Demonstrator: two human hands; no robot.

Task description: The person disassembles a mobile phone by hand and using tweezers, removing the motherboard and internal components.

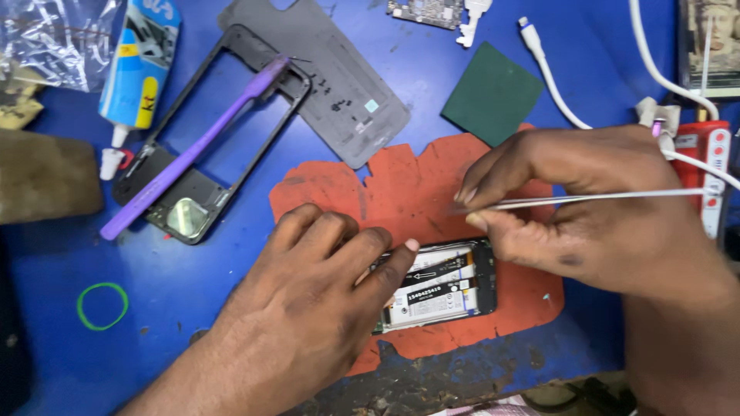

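Blue bench: left hand [308, 285] steadies opened phone [439, 285], battery exposed.

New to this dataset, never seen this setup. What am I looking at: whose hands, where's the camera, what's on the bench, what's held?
One picture, from a camera worn on a person's head, looking down at their own bare hands; no robot. The left hand presses on an opened black phone with its battery exposed, lying on a torn orange-red mat on the blue work surface. The right hand pinches thin silver metal tweezers above the phone. Nearby lie a black phone frame, a purple plastic toothbrush, a grey back cover, a glue tube, a green rubber band and white cables.
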